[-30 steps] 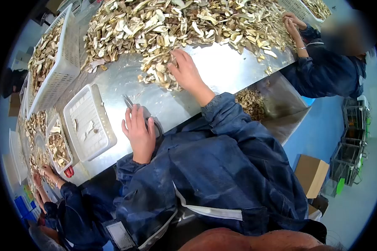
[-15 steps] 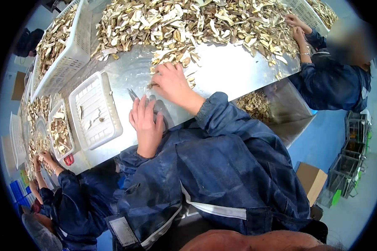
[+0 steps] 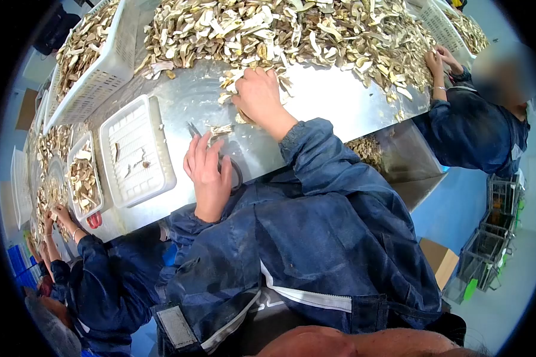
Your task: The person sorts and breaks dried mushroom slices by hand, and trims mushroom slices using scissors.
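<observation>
My right hand (image 3: 261,95) is bent over some loose slices (image 3: 227,84) on the shiny bench (image 3: 318,101). My fingers hide what is under them, so I can't tell if I'm gripping any. My left hand (image 3: 208,172) is loose, with its fingers spread over the scissors (image 3: 193,128). I think it rests there so they stay close. A little bunch of slices (image 3: 221,130) lies just past my left fingertips. The big pile (image 3: 298,35) is in front of me, maybe so everyone can reach it.

The white tray (image 3: 138,185) is on my left, probably to be easy to reach. It has only a few thin bits in it. Beside it, a smaller tray (image 3: 99,185) holds lots of slices. The tall basket (image 3: 110,71) behind them holds a big heap, and its holes may let air in. The far basket (image 3: 443,30) on my right has slices too.
</observation>
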`<state>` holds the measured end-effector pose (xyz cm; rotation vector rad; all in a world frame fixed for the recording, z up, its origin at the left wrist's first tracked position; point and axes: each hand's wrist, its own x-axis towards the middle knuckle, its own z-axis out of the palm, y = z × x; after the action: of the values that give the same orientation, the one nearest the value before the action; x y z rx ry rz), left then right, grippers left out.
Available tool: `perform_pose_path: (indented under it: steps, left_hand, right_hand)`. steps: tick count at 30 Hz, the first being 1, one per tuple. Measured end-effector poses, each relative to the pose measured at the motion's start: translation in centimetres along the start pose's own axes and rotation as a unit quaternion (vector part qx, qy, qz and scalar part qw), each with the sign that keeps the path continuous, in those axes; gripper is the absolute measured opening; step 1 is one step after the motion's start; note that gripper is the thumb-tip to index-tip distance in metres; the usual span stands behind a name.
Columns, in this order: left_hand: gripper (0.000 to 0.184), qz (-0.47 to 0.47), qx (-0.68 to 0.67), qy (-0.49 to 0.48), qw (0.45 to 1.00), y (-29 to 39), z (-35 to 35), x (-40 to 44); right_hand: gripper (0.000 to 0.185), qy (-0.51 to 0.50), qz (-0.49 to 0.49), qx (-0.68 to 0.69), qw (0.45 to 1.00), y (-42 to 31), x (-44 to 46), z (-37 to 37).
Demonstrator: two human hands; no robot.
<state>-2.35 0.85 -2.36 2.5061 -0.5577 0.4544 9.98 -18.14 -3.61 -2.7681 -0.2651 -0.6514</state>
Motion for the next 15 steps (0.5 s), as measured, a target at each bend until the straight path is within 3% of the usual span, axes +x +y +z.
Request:
perform_pose_path:
  steps: [6, 9, 15]
  left_hand:
    - [0.034, 0.008, -0.063, 0.04, 0.997, -0.5, -0.2, 1.1]
    - [0.03, -0.057, -0.169, 0.054, 0.982, -1.0, -0.6, 1.4]
    - [0.028, -0.021, -0.079, 0.041, 0.996, -1.1, -0.7, 1.5]
  right_hand:
    - [0.009, -0.021, 0.012, 0.037, 0.999, -0.1, -0.2, 0.1]
    - [0.01, 0.018, -0.015, 0.06, 0.998, 0.1, 0.2, 0.1]
    - [0.021, -0.065, -0.055, 0.017, 0.996, -0.6, 1.6, 0.4]
